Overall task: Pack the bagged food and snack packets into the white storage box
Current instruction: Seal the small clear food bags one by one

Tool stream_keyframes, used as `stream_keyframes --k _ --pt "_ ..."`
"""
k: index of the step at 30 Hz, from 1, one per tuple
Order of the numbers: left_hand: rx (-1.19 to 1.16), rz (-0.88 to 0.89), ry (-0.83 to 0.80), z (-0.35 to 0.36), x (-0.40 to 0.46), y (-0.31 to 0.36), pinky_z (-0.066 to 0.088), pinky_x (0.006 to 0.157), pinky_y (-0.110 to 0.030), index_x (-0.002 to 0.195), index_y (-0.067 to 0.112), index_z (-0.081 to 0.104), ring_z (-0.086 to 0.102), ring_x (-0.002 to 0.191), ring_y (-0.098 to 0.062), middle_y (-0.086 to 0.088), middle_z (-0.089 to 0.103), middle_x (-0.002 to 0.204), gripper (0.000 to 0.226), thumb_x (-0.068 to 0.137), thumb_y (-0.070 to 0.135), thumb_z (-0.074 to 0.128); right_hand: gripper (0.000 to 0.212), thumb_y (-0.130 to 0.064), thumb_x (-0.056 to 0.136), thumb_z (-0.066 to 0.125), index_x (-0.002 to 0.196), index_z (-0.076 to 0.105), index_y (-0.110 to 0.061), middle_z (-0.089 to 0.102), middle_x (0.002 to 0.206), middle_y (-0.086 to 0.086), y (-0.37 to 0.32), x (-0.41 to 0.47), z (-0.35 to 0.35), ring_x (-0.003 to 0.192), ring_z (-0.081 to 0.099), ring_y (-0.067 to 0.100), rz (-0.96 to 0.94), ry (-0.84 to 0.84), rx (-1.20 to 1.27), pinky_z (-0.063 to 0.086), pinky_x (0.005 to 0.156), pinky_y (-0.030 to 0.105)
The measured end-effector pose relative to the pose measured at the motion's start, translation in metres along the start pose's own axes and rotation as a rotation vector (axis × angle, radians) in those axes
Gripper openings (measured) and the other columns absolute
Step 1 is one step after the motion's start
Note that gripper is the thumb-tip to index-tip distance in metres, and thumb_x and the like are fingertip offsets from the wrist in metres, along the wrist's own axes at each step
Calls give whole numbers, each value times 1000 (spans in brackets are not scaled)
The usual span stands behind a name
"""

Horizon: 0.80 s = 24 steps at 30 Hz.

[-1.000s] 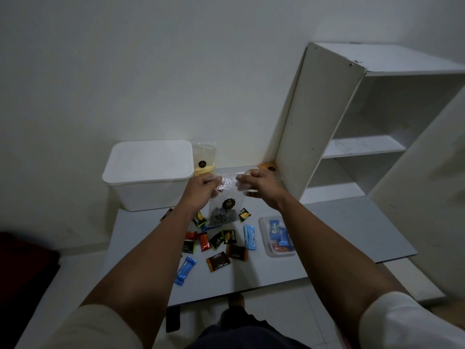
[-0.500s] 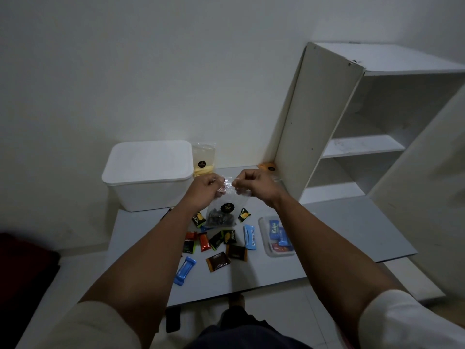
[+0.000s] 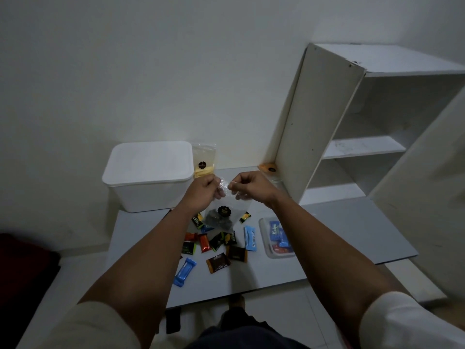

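Left hand (image 3: 201, 191) and right hand (image 3: 251, 186) are both pinching the top edge of a clear bag (image 3: 221, 212) of dark food, holding it up above the bench (image 3: 327, 230). Snack packets (image 3: 219, 248) are lying scattered on the bench below. White storage box (image 3: 148, 175) is sitting lidded at the back left, another bag (image 3: 203, 159) leaning beside it.
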<state>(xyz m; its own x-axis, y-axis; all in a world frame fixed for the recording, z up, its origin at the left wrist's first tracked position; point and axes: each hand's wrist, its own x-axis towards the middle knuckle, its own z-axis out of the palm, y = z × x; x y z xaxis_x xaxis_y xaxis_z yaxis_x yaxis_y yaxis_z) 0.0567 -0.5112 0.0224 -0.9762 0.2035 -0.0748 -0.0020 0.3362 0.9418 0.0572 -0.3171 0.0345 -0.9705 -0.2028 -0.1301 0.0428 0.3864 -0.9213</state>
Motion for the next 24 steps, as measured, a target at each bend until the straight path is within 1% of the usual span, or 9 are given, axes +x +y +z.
stream_keyframes --k 4,6,8,10,13,17,19,22,24 --pt "70 26 -7 3 2 -1 54 83 -35 87 13 67 67 74 -14 1 74 80 29 105 24 46 12 -18 95 70 84 71 -13 73 78 6 0 2 7 70 69 11 -24 0 -19 54 64 21" --pt "176 63 96 6 2 -1 48 74 -30 90 18 67 63 76 -11 7 69 82 20 102 28 53 14 -18 95 69 83 69 -12 72 77 5 2 4 10 68 68 11 -12 37 -11 53 62 22" --pt "146 52 246 9 0 2 46 71 -28 99 23 60 60 80 -11 7 63 90 9 96 31 62 14 -17 95 69 88 69 -6 71 78 7 3 6 13 65 67 13 20 96 28 53 61 24" --pt "98 35 338 12 1 3 49 72 -32 97 20 56 61 81 -14 3 62 90 16 92 31 66 19 -18 95 70 94 70 1 70 78 7 3 8 16 63 66 13 47 159 69 53 60 25" --pt "-72 -63 249 17 3 9 61 78 -42 93 14 64 70 86 -20 -4 70 92 11 95 25 62 21 -19 93 73 93 71 2 72 80 9 2 10 18 67 67 15 52 201 142 57 65 31" --pt "-434 -173 209 23 2 14 64 79 -40 100 5 71 75 92 -22 -10 75 102 14 98 11 59 10 -18 91 74 87 72 -9 75 89 13 3 10 22 82 70 21 -17 218 206 60 77 42" --pt "-496 -182 216 22 1 15 64 78 -39 98 4 74 76 90 -20 -9 77 98 14 97 9 60 13 -20 92 74 93 70 -8 75 96 16 0 7 23 86 72 24 -11 187 293 61 74 40" --pt "-525 -192 222 19 0 15 63 76 -35 101 5 75 76 90 -19 -7 78 97 14 96 12 64 25 -30 95 70 102 71 -6 76 101 14 -3 4 23 94 74 27 27 122 390 62 79 38" --pt "-531 -195 228 18 0 14 63 73 -33 104 5 74 75 93 -19 -7 77 98 15 96 13 65 23 -29 98 64 102 72 -8 75 99 13 -2 4 23 90 74 25 45 109 408 62 82 37"
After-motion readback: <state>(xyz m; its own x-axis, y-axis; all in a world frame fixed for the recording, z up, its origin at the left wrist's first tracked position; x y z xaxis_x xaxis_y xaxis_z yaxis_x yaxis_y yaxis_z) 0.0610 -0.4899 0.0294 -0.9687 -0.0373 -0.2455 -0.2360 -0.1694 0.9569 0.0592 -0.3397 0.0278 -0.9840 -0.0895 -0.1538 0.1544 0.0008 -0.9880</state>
